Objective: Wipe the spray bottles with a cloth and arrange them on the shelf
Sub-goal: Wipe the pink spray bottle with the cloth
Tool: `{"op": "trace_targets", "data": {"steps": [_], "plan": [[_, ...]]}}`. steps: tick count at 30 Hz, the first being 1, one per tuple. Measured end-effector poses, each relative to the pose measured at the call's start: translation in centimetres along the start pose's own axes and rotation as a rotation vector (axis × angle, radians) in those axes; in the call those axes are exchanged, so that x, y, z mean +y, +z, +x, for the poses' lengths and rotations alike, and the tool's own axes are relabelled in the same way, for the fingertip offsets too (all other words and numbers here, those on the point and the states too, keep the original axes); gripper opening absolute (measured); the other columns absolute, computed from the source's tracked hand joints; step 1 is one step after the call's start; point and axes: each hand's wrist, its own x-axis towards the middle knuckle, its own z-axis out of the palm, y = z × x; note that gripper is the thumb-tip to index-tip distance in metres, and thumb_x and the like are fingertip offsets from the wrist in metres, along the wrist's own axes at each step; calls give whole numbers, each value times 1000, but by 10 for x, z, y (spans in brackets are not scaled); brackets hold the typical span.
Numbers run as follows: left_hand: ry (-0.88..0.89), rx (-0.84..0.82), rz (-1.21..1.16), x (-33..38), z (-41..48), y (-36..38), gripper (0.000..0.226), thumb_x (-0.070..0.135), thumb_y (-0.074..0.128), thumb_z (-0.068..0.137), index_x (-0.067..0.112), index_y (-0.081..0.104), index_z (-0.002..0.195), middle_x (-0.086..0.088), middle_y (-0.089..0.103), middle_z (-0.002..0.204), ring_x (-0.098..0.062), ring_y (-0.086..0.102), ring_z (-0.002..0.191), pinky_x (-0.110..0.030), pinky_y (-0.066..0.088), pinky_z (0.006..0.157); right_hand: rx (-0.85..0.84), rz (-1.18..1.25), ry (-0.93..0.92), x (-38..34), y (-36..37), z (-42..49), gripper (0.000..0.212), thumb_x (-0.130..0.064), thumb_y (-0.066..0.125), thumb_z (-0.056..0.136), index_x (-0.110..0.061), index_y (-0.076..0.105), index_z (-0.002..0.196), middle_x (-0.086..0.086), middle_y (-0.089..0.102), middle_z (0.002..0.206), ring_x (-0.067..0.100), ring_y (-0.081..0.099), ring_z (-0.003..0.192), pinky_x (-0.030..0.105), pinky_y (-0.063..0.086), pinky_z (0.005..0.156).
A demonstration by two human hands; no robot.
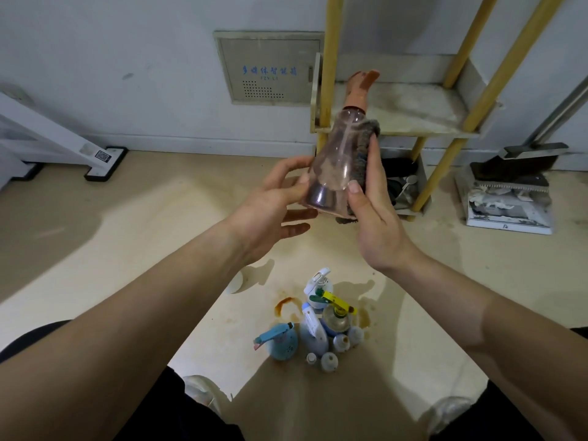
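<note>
Holding: a clear pinkish bottle point(337, 160) is up in both hands, just above view centre, tilted with its peach trigger head toward 12 o'clock.
Left hand point(270, 205): narrow; thumb and forefinger pinch the bottle's base from its 9 o'clock side, the other fingers loosely spread below.
Right hand point(375, 224): wrapped round the bottle's 3 o'clock side, the thumb on the front and the fingers pressing a grey cloth point(366, 148) against it.
Cloth: between the right fingers and the bottle, its ends showing above and below the hand.
Shelf point(413, 106): at 1 o'clock, yellow posts, dusty board, behind the bottle's head.
Floor bottles point(318, 329): clustered at 6 o'clock, beside brown stains.
Dustpan point(509, 186): at 3 o'clock, holding debris.
</note>
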Motion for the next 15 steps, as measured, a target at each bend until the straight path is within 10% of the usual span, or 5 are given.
{"op": "trace_targets", "data": {"steps": [5,15], "plan": [[3,-100,-57,-5,-1,-4,43,26,56,101,40,49,141,-7,60,135,-39,62,118,-59,46,102,-11,116,33,4,2,0,73,-44,32,102,-18,-4,160,-4,4,168,7,4,154,47,10,126],[-31,-156,-211,-7,0,-5,40,27,66,86,13,64,124,-10,63,115,-20,59,103,-37,39,101,-27,52,-93,-18,6,-9,59,-22,32,106,-14,4,157,-2,11,166,4,9,152,28,13,124]]}}
